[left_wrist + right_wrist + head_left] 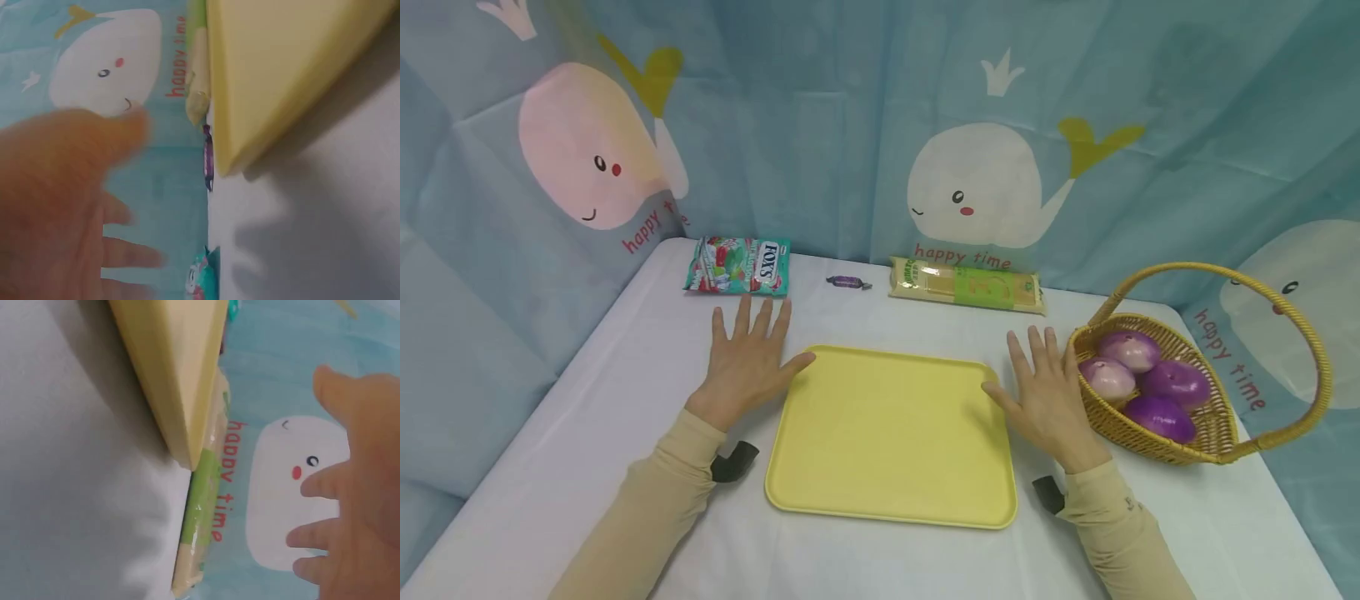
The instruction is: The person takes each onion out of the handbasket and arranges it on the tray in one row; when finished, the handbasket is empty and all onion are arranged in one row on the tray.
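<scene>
Both hands are spread with straight fingers and hold nothing. In the head view the left hand [745,367] is at the upper left corner of the yellow tray [891,437], its thumb close to the rim. The right hand [1048,404] hovers by the tray's right side, between it and the wicker basket [1210,433]. In the left wrist view the left hand [69,200] is blurred, left of the tray [275,69]. The right wrist view has the right hand [356,481] apart from the tray [181,375].
Along the back edge lie a teal candy bag [737,267], a small purple wrapped candy [848,282] and a long yellow-green packet [966,285]. Several purple onion-like vegetables [1176,383] sit in the basket, whose tall handle [1318,358] leans right. A patterned curtain [820,125] hangs behind.
</scene>
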Demonstrator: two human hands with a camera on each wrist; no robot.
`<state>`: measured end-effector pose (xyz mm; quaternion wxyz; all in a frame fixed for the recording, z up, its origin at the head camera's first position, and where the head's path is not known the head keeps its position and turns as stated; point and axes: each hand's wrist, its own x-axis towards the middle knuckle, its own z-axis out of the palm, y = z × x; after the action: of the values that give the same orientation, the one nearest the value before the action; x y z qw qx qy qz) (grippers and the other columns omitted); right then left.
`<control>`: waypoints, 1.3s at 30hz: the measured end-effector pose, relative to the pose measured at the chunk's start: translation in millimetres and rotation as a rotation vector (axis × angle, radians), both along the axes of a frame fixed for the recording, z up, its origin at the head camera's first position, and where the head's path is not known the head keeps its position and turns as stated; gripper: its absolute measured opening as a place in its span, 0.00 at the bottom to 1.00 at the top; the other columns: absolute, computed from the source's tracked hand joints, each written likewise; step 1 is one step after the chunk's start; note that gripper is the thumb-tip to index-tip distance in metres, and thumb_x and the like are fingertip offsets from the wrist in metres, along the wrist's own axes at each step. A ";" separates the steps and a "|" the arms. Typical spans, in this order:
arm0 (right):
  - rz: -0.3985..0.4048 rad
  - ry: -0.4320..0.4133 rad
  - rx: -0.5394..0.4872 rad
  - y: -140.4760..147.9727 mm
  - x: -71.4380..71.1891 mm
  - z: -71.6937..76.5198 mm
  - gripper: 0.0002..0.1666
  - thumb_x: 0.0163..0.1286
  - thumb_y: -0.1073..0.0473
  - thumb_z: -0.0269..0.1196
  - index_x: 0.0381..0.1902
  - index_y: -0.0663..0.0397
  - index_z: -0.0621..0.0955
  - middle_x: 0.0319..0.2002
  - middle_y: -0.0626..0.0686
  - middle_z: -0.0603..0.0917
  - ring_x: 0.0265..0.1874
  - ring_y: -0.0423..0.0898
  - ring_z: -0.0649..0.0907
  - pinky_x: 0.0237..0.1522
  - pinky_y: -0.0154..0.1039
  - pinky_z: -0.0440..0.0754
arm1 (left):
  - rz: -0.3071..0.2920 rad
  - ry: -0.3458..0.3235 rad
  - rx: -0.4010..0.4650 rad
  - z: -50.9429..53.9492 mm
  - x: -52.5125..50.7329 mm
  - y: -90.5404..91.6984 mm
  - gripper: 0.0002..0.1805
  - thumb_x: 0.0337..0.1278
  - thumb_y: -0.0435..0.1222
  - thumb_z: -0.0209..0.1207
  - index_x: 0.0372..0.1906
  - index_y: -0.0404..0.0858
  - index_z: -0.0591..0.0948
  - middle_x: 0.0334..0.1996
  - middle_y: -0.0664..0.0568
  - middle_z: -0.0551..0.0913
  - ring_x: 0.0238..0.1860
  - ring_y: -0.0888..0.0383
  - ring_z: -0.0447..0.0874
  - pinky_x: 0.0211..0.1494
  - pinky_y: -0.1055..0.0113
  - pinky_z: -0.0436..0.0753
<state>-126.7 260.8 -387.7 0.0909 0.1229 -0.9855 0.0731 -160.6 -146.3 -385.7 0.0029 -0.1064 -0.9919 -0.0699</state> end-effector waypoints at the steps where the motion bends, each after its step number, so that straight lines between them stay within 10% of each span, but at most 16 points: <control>1: -0.005 0.016 0.000 0.7 -0.2 2.0 0.47 0.69 0.36 0.55 0.75 0.59 0.58 0.75 0.71 0.53 0.75 0.70 0.50 0.71 0.70 0.46 | -0.003 -0.011 0.019 0.2 -0.2 -0.2 0.42 0.67 0.59 0.46 0.75 0.34 0.57 0.70 0.32 0.64 0.73 0.32 0.57 0.70 0.31 0.53; 5: -0.054 0.145 -0.068 10.8 -0.2 14.8 0.35 0.67 0.48 0.61 0.66 0.63 0.71 0.67 0.72 0.68 0.67 0.70 0.67 0.66 0.66 0.61 | 0.002 -0.117 0.192 0.9 -2.9 -1.8 0.29 0.68 0.46 0.50 0.62 0.27 0.71 0.46 0.35 0.83 0.43 0.40 0.82 0.44 0.46 0.80; 9: -0.189 0.264 -0.160 35.1 1.7 32.6 0.23 0.65 0.57 0.59 0.53 0.66 0.78 0.52 0.71 0.79 0.51 0.69 0.77 0.52 0.64 0.72 | 0.031 -0.288 0.338 -1.7 -7.7 -5.2 0.21 0.68 0.43 0.50 0.51 0.29 0.77 0.29 0.45 0.82 0.28 0.54 0.77 0.30 0.63 0.75; 16: -0.486 -0.059 -0.097 85.5 9.0 54.8 0.35 0.71 0.46 0.50 0.62 0.70 0.69 0.56 0.79 0.70 0.53 0.77 0.70 0.45 0.73 0.69 | -0.012 -0.431 0.428 -11.9 -16.4 -11.0 0.15 0.69 0.43 0.50 0.40 0.35 0.79 0.28 0.50 0.79 0.30 0.56 0.73 0.32 0.66 0.72; 22: -0.448 -0.294 -0.018 99.2 3.1 51.7 0.44 0.72 0.34 0.45 0.64 0.69 0.68 0.56 0.81 0.69 0.52 0.79 0.72 0.38 0.71 0.73 | -0.032 -0.485 0.483 -16.9 -17.7 -14.2 0.11 0.68 0.40 0.50 0.37 0.36 0.78 0.27 0.50 0.82 0.29 0.57 0.73 0.33 0.66 0.71; 34: -0.413 -0.236 0.002 99.3 2.1 45.0 0.45 0.68 0.29 0.49 0.61 0.64 0.69 0.43 0.80 0.79 0.39 0.77 0.79 0.37 0.71 0.70 | -0.054 -0.470 0.506 -15.4 -17.1 -12.4 0.08 0.66 0.37 0.51 0.36 0.35 0.77 0.25 0.50 0.83 0.29 0.57 0.74 0.34 0.66 0.71; 39: -0.446 -0.163 -0.064 92.8 3.8 48.9 0.43 0.66 0.36 0.54 0.68 0.61 0.64 0.52 0.80 0.74 0.46 0.78 0.75 0.38 0.72 0.71 | -0.053 -0.478 0.510 -19.1 -18.7 -12.8 0.08 0.66 0.37 0.52 0.36 0.35 0.77 0.25 0.50 0.83 0.29 0.57 0.74 0.35 0.66 0.71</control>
<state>-122.8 353.6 -338.8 0.0287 -0.1071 -0.9896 0.0920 -179.3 -159.1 -404.8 -0.2049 -0.1087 -0.9120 -0.3383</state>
